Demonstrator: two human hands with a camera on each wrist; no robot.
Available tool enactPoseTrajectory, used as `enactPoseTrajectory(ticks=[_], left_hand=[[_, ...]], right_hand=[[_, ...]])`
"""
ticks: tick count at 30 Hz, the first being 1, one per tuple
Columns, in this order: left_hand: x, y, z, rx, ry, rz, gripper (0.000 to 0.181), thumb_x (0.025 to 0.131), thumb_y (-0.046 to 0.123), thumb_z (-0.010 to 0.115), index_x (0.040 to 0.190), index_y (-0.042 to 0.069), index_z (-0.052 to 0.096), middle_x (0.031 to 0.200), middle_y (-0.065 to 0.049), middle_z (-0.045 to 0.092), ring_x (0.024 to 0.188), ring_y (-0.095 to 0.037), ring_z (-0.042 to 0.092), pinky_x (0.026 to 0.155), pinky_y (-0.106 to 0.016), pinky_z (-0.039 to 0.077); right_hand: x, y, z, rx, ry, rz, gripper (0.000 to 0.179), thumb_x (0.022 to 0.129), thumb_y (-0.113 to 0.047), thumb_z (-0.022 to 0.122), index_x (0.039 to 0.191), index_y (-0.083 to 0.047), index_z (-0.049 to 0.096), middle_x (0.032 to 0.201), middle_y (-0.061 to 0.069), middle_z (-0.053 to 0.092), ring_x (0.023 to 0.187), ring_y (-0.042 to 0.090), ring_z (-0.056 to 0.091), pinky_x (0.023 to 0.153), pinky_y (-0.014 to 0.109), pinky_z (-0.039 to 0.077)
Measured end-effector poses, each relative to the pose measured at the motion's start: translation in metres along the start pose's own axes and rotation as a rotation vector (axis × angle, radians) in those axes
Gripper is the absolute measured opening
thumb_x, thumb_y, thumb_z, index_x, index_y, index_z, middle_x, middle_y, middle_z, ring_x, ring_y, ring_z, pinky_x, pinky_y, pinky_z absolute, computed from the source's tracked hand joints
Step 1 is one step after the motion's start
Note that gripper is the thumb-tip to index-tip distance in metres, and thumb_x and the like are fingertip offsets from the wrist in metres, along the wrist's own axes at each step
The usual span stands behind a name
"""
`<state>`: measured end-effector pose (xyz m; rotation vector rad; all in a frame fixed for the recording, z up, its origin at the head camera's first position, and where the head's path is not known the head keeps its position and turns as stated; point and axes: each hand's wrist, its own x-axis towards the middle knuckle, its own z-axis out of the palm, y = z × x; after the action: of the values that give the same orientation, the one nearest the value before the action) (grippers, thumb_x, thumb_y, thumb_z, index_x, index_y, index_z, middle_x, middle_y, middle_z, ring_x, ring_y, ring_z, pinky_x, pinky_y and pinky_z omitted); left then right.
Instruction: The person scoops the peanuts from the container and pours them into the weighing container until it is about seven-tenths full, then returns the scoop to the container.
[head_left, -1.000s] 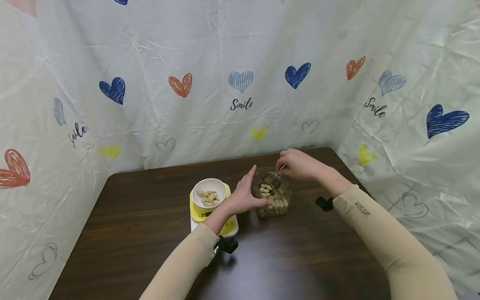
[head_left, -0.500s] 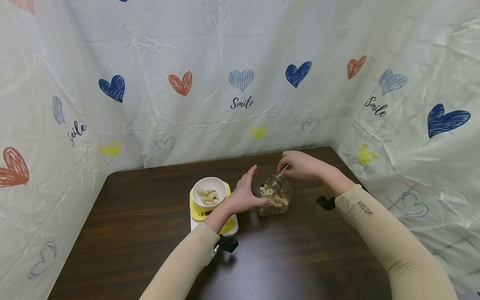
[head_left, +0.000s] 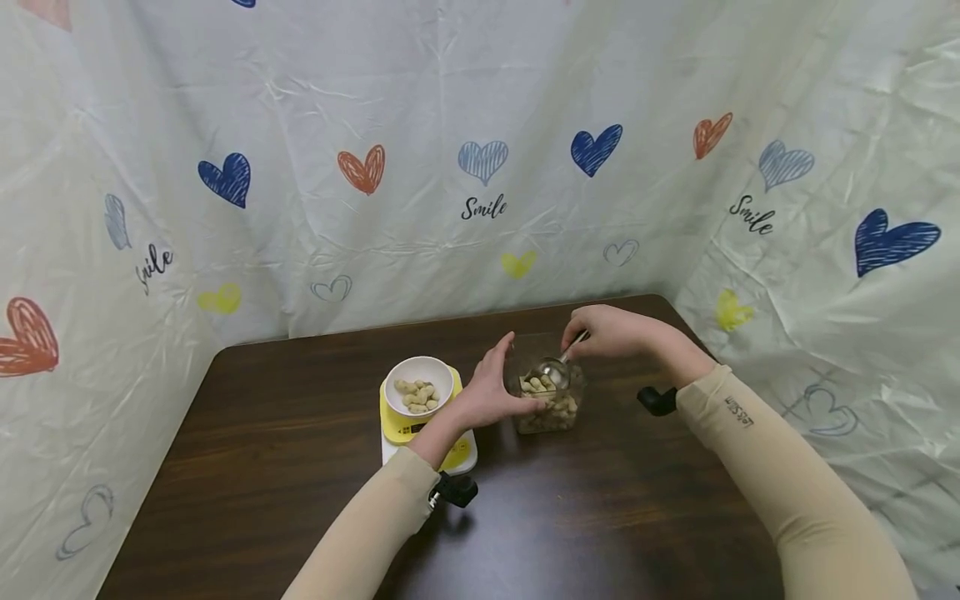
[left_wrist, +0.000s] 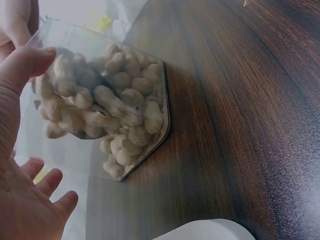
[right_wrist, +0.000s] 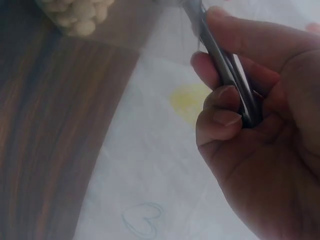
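Note:
A clear square container (head_left: 547,423) holding peanuts (left_wrist: 132,120) stands on the table. My left hand (head_left: 495,392) is at its left side, thumb along the near side and the other fingers spread and fairly straight. In the left wrist view the thumb (left_wrist: 30,62) lies against the clear wall. My right hand (head_left: 611,331) grips the handle (right_wrist: 217,60) of a metal scoop (head_left: 553,372) with curled fingers. The scoop's bowl is down inside the container among the peanuts; how much it holds cannot be made out.
Left of the container, a white bowl (head_left: 418,371) with several peanuts sits on a yellow and white kitchen scale (head_left: 393,425). My left forearm passes over part of the scale. A heart-print curtain (head_left: 420,250) hangs behind the dark wooden table (head_left: 285,442).
My right hand has moved slightly to the right, and the scoop has shifted right and a little nearer inside the container. The left hand has stayed in place.

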<state>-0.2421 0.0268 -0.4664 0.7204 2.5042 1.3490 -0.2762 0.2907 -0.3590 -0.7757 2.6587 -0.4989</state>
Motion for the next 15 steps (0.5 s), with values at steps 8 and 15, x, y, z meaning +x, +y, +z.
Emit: enactPoseTrajectory(ticks=[8,15], left_hand=[[-0.0003,-0.0016,0.0024,-0.007,0.006,0.007,0.122,0.076,0.053,0.087,0.165,0.034,0.006,0.162,-0.002,0.029,0.145,-0.026,0.032,0.114,-0.054,0.031],[0.0009,-0.0023,0.0018,-0.006,0.006,0.014,0.122,0.077,0.052,0.087,0.165,0.032,0.005,0.162,-0.004,0.029,0.145,-0.025,0.032,0.114,-0.054,0.03]], right_hand=[[0.0013,0.0055,-0.0066,0.074,0.019,0.036,0.007,0.094,-0.022,0.076,0.101,-0.02,0.078,0.107,-0.001,0.067,0.097,0.017,0.061,0.081,0.039,0.051],[0.0073,0.0067,-0.0084,0.118,-0.019,0.052,0.012,0.09,-0.025,0.079,0.099,-0.017,0.078,0.105,-0.001,0.069,0.089,0.018,0.061,0.076,0.037,0.05]])
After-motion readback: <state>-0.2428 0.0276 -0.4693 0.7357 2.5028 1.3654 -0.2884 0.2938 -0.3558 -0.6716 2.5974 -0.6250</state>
